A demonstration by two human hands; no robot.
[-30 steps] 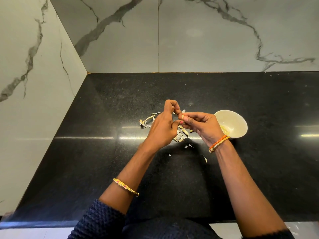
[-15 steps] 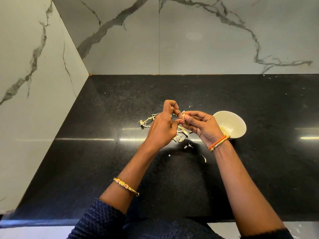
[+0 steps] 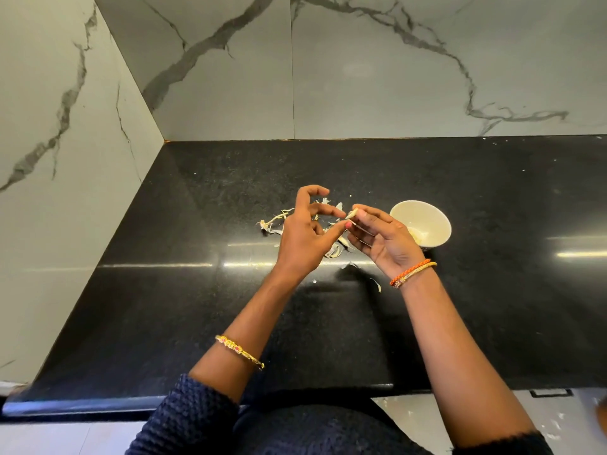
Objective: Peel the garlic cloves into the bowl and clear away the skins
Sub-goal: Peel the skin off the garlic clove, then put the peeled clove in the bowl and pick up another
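In the head view, the right hand (image 3: 377, 238) pinches a garlic clove (image 3: 352, 214) at its fingertips, beside the bowl (image 3: 440, 221). The left hand (image 3: 305, 234) hovers with fingers spread, holding nothing visible. Peeled garlic already lies in the bowl; skins (image 3: 335, 249) litter the counter (image 3: 197, 290), uncleared.

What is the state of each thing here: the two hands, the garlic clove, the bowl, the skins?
Right hand: pinches the garlic clove at its fingers.
Left hand: fingers spread, holding nothing visible, thumb tip close to the clove.
Garlic clove: held above the counter, not yet in the bowl.
Bowl: upright on the counter, some peeled garlic inside.
Skins: scattered on the counter, not cleared.
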